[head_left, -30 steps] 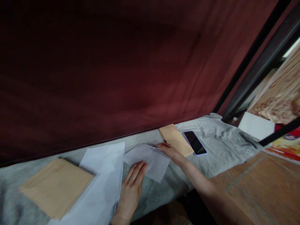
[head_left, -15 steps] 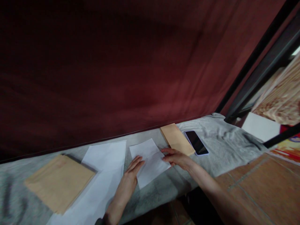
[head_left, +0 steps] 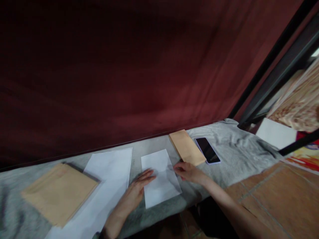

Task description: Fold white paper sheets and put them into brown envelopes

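White paper [head_left: 162,186] lies on the grey cloth-covered surface [head_left: 231,144], likely light, thin and easily creased, best held by its edges, where the left grip [head_left: 138,188] rests loosely outstretched, clasping nothing, and the right grip [head_left: 189,172] curls, possibly pinching, which cannot be told.

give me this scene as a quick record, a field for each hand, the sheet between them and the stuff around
left hand: extends over the left edge of the white sheet
right hand: at the sheet's right edge, grip unclear
sheet: lying on the gray cloth
far left: large brown paper stack, partly over white papers
right: small brown paper stack, with a phone beside it, screen dark
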The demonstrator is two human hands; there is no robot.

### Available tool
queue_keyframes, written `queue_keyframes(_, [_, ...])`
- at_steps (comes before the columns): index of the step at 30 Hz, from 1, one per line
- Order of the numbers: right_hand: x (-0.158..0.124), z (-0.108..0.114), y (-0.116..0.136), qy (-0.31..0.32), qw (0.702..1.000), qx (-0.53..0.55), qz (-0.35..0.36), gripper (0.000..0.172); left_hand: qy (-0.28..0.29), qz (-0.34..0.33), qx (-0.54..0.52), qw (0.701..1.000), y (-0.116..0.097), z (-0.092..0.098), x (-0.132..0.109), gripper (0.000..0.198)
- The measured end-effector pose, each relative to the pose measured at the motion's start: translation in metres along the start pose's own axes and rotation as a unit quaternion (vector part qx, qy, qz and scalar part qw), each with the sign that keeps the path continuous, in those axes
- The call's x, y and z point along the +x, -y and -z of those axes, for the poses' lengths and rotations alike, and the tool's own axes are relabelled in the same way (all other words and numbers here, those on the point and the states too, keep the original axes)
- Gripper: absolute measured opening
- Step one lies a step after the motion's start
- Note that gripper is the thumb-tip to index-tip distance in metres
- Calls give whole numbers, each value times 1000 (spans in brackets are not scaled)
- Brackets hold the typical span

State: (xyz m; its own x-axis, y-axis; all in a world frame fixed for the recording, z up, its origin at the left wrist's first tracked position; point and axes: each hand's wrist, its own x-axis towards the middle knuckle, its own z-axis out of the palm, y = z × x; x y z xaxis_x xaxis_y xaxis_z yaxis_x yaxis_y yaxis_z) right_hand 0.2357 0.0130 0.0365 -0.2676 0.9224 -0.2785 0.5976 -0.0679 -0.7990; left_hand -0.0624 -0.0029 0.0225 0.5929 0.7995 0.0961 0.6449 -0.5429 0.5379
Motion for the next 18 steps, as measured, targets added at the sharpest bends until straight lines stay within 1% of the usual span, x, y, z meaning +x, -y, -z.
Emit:
queue_keyframes(3, [6,-11,5,-104,988,-95,65,21,8,11,-10,1000,0,1,0,86])
queue_keyframes(5, [8,-22,9,-137,975,-132,118,29,1,14,2,1000,1,1,1,82])
queue_keyframes(7, [9,-36,12,-145,960,-165,173,36,-17,13,29,999,1,-2,3,75])
queue_keyframes(10, [11,-56,14,-154,940,-208,223,44,-74,4,76,994,-2,-12,10,59])
queue_keyframes(12, [13,-66,13,-159,931,-226,239,46,-115,8,111,987,-7,-23,17,51])
queue_keyframes(14, [18,-71,13,-163,926,-234,248,47,-139,22,145,979,-11,-35,24,50])
queue_keyframes(18, [31,-76,14,-163,923,-249,242,50,-152,62,192,967,-10,-53,39,53])
